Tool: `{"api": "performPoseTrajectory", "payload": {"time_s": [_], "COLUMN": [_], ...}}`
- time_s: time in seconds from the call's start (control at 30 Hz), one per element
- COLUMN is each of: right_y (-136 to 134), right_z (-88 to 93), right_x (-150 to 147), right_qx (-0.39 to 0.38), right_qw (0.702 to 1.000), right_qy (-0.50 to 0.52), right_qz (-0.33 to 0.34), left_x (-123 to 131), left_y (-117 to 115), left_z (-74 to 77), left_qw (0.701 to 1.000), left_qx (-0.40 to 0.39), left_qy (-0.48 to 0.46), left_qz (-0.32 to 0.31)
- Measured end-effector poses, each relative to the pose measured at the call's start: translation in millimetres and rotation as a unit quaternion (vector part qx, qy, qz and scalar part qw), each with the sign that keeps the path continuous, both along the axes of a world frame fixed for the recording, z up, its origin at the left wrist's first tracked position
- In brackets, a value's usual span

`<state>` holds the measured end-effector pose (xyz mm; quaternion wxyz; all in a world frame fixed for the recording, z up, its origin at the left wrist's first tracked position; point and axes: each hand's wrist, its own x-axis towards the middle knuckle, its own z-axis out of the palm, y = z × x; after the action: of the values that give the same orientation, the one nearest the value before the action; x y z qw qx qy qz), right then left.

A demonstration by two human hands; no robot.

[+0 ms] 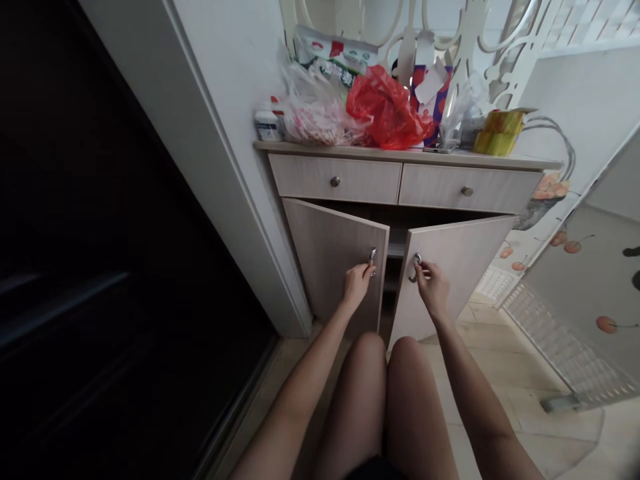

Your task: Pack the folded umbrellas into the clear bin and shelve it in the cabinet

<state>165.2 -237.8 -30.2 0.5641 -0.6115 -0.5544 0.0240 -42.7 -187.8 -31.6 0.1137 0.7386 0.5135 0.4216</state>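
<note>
First, bare knees (373, 373) at bottom of frame, forearms reaching fwd on either side. L hand (356, 285): grip narrow, fingers closed on chrome L ring pull (373, 259), which sits on L cabinet door (330, 260). R hand (431, 288): grip also narrow, thumb and fingers pinching chrome R ring pull (417, 267) on R cabinet door (457, 280). Both doors stand part-open, angled out toward the person, w/ dark cabinet interior (395, 250) and a pale shelf edge showing between them. Above: two laminate drawers (400, 183), each w/ round metal knob. On cabinet top (400, 155), L to R: white bottle (267, 125), clear bag (315, 110) w/ red-and-white contents, red plastic bag (387, 110), yellow-green package (499, 133). Tiled floor (500, 340) at R; dark sliding door (125, 233) at L; white fretwork screen (470, 40) behind cabinet.
</note>
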Motion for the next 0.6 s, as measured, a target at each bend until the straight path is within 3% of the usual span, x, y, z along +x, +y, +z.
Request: {"api": "performPoseTrajectory", "payload": {"time_s": [0.27,0.6], "right_y": [76.4,112.6], "right_z": [14.0,19.8], "right_x": [-19.0,-20.1], "right_qx": [-0.104,-0.130], "right_qw": [0.983,0.973], "right_qy": [-0.139,-0.179], "right_qz": [-0.057,-0.061], "left_x": [43.7,61.9], "left_y": [50.4,84.9], "left_z": [20.5,20.6], "left_qw": [0.987,0.973], "left_qx": [-0.064,-0.040], "left_qy": [0.125,0.201], "left_qz": [0.073,0.107]}}
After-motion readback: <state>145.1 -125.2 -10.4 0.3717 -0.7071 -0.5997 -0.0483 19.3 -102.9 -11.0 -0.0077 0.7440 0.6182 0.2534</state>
